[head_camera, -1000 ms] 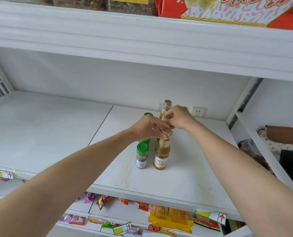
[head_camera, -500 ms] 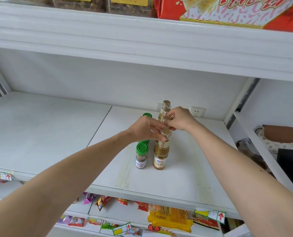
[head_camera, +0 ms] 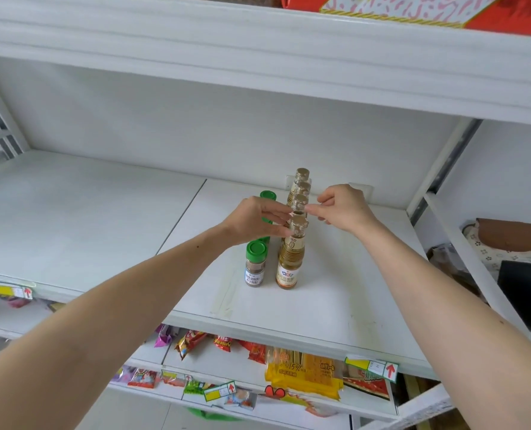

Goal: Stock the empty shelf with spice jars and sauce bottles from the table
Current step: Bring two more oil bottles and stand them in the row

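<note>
Two short rows are being lined up on the white shelf [head_camera: 335,293], running front to back: four sauce bottles [head_camera: 290,265] with gold caps, and beside them to the left, spice jars [head_camera: 255,266] with green lids, two lids being visible and the rest of that row being hidden behind the left hand [head_camera: 255,220]. All are being kept upright, long axes vertical, caps pointing up, with the front labels being turned toward the shelf edge. The left hand is being held against the neck of the front bottle, fingers extended and touching the glass rather than wrapped round it. The right hand [head_camera: 341,207] is being held just right of the third cap, thumb and forefinger nearly pinched, with the fingertips at the cap; whether they are actually gripping it cannot be told. Stocking is judged to be at an early stage: most of the shelf is lying bare, and the bench is not being shown.
</note>
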Action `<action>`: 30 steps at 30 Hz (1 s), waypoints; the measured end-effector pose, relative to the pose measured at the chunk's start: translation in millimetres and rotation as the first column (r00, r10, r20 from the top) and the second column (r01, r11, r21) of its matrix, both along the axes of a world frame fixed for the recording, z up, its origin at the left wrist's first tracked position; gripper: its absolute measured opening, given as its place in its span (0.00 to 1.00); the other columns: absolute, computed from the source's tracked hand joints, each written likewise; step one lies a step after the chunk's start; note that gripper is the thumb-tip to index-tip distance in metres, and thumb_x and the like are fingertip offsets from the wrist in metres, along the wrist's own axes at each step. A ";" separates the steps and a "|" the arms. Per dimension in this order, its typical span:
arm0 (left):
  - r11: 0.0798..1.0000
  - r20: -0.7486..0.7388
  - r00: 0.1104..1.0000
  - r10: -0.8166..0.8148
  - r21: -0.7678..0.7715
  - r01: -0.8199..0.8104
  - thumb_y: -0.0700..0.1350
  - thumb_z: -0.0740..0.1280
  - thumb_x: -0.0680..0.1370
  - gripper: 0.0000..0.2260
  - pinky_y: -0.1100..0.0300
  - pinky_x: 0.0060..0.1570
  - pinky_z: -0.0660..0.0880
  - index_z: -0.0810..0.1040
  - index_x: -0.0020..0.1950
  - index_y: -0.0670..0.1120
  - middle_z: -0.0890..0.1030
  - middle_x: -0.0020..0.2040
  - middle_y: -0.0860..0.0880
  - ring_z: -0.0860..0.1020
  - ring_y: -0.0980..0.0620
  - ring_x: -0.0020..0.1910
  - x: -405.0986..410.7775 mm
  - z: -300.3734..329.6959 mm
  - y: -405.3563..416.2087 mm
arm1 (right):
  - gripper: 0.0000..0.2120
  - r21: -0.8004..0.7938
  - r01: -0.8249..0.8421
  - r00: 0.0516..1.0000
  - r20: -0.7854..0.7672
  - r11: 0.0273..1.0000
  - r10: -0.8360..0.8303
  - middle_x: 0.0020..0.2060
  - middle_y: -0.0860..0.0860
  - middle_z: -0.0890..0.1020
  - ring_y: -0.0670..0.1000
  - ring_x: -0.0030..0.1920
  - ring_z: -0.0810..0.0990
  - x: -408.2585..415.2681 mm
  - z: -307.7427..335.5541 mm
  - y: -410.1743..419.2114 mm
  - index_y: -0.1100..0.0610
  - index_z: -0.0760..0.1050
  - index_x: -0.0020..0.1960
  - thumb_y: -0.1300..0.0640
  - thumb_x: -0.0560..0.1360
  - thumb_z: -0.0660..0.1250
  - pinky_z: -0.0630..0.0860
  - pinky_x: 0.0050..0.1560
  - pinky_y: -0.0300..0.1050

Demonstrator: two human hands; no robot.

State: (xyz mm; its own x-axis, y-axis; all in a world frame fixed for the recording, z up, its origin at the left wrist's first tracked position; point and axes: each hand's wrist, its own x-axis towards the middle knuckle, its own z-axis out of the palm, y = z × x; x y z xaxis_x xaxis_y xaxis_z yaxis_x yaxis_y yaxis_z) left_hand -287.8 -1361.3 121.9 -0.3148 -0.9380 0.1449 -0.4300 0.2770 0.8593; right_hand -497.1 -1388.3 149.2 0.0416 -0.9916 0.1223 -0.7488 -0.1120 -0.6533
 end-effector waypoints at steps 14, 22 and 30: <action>0.991 0.100 0.993 0.067 -0.125 -0.054 0.49 0.75 0.72 0.22 0.54 0.66 0.71 0.77 0.66 0.51 0.78 0.65 0.53 0.75 0.55 0.63 31.1 -1.7 45.6 | 0.17 -0.129 0.169 0.986 0.016 0.977 -0.168 0.50 0.52 0.84 0.53 0.52 0.82 4.8 -4.3 68.3 0.55 0.80 0.56 0.48 0.71 0.72 0.78 0.57 0.52; 0.985 0.115 0.987 0.114 -0.140 -0.097 0.48 0.73 0.74 0.21 0.57 0.65 0.70 0.76 0.67 0.50 0.76 0.66 0.55 0.74 0.58 0.63 66.6 -11.5 115.6 | 0.16 -0.183 0.156 0.986 -0.035 0.971 -0.165 0.57 0.51 0.82 0.54 0.57 0.80 42.5 -21.6 128.6 0.55 0.79 0.59 0.49 0.74 0.70 0.76 0.57 0.49; 0.956 0.105 0.954 0.279 -0.121 -0.267 0.47 0.72 0.76 0.19 0.56 0.65 0.71 0.76 0.66 0.50 0.76 0.66 0.55 0.74 0.58 0.63 103.9 -21.2 208.0 | 0.11 -0.220 -0.010 0.999 -0.051 0.975 -0.002 0.52 0.51 0.83 0.54 0.53 0.80 91.6 -32.9 189.6 0.55 0.81 0.55 0.53 0.75 0.69 0.76 0.51 0.47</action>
State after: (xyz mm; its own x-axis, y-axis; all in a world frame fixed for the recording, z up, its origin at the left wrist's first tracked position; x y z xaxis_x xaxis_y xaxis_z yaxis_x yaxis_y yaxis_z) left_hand -183.9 -1153.4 100.7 -0.0697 -0.9723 0.2231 -0.5996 0.2195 0.7696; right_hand -405.5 -1198.6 116.3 0.0572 -0.9403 0.3355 -0.7793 -0.2521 -0.5737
